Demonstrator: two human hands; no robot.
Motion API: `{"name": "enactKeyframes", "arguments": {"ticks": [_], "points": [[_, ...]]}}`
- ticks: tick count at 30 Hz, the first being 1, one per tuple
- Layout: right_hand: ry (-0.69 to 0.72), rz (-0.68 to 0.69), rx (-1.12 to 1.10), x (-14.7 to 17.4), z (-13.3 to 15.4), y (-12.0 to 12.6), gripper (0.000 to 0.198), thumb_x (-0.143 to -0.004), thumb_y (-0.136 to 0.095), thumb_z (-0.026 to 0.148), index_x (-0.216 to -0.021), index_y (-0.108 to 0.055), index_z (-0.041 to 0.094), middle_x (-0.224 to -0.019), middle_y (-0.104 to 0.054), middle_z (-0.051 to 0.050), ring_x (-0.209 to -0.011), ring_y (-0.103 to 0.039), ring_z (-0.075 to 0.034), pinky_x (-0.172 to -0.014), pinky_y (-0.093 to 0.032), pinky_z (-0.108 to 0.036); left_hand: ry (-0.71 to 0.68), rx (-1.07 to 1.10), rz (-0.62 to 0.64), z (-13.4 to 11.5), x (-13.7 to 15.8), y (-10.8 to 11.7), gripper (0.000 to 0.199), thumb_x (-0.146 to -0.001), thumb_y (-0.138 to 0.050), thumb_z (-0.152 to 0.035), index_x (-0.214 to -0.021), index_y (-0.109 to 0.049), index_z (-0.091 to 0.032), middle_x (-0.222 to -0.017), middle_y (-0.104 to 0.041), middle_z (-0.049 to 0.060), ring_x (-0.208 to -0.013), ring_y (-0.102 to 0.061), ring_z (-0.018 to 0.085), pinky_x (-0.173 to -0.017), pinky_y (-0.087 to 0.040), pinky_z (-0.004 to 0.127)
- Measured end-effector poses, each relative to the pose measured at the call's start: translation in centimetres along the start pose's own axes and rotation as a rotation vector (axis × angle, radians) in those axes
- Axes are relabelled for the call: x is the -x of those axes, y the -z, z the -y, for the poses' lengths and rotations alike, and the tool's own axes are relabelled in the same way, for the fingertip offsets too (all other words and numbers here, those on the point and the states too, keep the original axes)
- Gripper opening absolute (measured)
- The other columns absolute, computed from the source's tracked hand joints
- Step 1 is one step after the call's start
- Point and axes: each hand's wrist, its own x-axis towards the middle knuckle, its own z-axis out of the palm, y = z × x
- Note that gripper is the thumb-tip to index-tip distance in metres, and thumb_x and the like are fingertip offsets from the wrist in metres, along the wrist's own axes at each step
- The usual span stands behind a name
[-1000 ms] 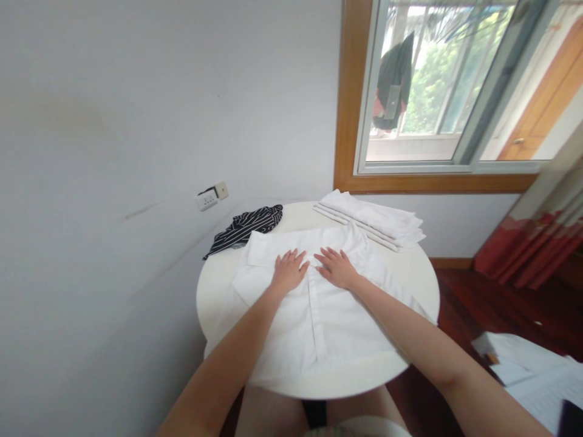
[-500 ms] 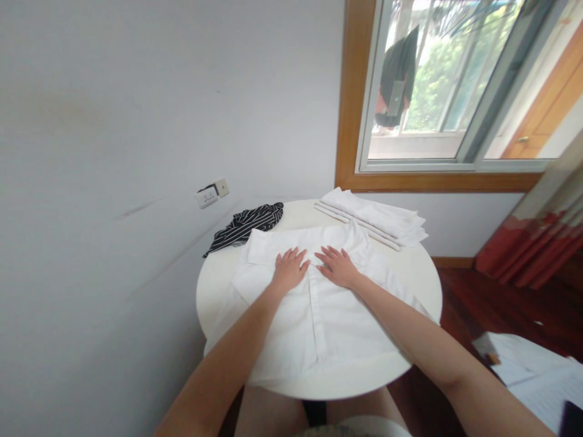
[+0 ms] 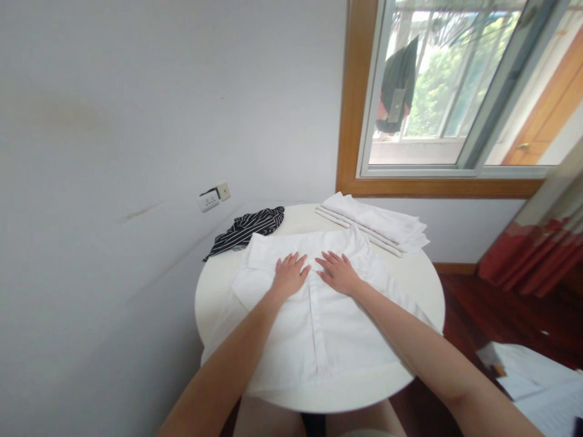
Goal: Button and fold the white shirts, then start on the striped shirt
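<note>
A white shirt (image 3: 298, 334) lies spread over a round white table (image 3: 212, 297), its button strip running down the middle toward me. My left hand (image 3: 290, 274) rests flat on the upper left part of the shirt, fingers spread. On the other side of the button strip, my right hand (image 3: 337, 272) presses flat on the cloth, its fingers also stretched out. Neither hand grips anything. The two hands are a small gap apart near the shirt's far end. My forearms cover parts of the shirt's sides.
Folded white garments (image 3: 373, 221) are stacked at the table's back right. A black and white striped cloth (image 3: 248, 227) lies at the back left. The wall with a socket (image 3: 209, 200) borders the left; a window and a red-and-beige curtain (image 3: 523, 243) are on the right.
The camera view has tilted slightly, so everything sits a little lower in the picture. Both hands stay flat at the same place on the shirt.
</note>
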Motion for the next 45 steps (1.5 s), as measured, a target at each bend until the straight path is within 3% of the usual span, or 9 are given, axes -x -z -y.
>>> {"name": "enactKeyframes", "arguments": {"ticks": [45], "points": [[-0.007, 0.012, -0.001, 0.16, 0.13, 0.24, 0.051, -0.094, -0.034, 0.050, -0.142, -0.038, 0.031, -0.152, -0.031, -0.004, -0.140, -0.024, -0.024, -0.111, -0.018, -0.051, 0.009, -0.005, 0.020, -0.17, 0.04, 0.27, 0.049, -0.095, -0.028, -0.048, -0.137, -0.045, -0.029, -0.144, -0.044, 0.006, -0.134, -0.037, 0.026, -0.108, -0.028, 0.052]]}}
